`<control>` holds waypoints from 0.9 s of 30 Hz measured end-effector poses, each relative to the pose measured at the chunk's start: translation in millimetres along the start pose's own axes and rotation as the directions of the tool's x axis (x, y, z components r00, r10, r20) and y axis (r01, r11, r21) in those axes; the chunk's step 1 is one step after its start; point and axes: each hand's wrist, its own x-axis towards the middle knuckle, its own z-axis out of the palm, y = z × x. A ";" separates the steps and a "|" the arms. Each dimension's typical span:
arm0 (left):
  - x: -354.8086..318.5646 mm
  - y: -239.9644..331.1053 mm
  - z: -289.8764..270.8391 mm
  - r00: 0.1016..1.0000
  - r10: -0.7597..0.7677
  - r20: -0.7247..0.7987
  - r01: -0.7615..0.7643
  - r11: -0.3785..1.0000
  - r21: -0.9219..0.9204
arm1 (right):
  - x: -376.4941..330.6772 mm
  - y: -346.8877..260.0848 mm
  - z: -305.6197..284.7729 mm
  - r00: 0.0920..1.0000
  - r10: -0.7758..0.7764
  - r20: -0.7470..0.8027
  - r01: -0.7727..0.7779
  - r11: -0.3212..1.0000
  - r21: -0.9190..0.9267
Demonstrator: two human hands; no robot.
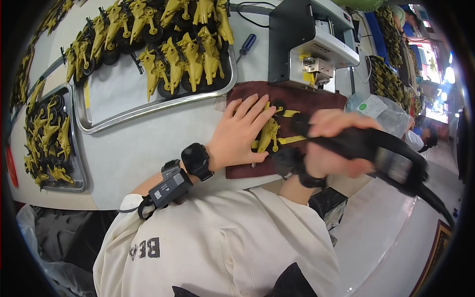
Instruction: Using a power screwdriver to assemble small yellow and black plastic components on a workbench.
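My left hand (242, 129) lies with fingers spread on a dark red cloth (247, 171), over and beside a small yellow toy motorcycle (269, 133) with black wheels. Its palm side covers part of the toy. To the right, my right hand (331, 143) is wrapped round a black corded power tool (368, 148), somewhat smeared by motion. The tool's front end points left, near the toy; whether it touches anything I cannot tell. Yellow strips (292, 140) show on the cloth between the toy and the tool.
A metal tray (163, 105) with several yellow toy motorcycles stands at the back left; a smaller loaded tray (79, 171) sits left of it. Behind the cloth are a grey-and-white bench machine (316, 49) and a blue-handled screwdriver (247, 44). A plastic bag (378, 111) lies right.
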 end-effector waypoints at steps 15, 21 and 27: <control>-3.7 0.0 2.4 0.999 -0.025 -0.027 0.024 1.000 -0.019 | 41.2 1.4 -9.2 0.974 0.053 -0.219 -0.114 0.955 -0.275; -2.7 1.0 6.4 0.999 -0.018 -0.038 0.017 0.999 -0.041 | 9.4 4.7 2.9 0.972 0.032 -0.232 -0.099 0.953 -0.285; -2.6 1.4 4.5 0.999 -0.020 -0.031 0.019 0.999 -0.050 | 6.8 21.8 -4.9 0.971 0.077 -0.227 -0.134 0.960 -0.246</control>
